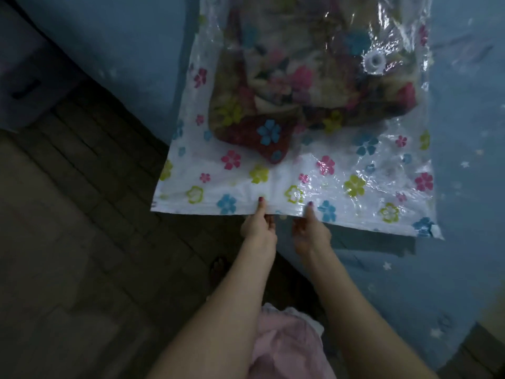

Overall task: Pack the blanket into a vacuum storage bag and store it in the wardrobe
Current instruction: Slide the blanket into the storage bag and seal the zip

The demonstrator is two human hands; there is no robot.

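Blue bed (451,269), tiled floor (68,214) beside; both hands (259,228) (311,233) pinch vacuum bag (273,187) edge, blanket (314,86) inside.

L hand (258,228), R hand (310,233) pinching

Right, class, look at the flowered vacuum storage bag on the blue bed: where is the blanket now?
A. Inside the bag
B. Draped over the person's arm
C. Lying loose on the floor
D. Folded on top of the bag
A: the blanket shows through the clear plastic of the vacuum storage bag, under its round valve, while the left hand and right hand pinch the bag's near edge.
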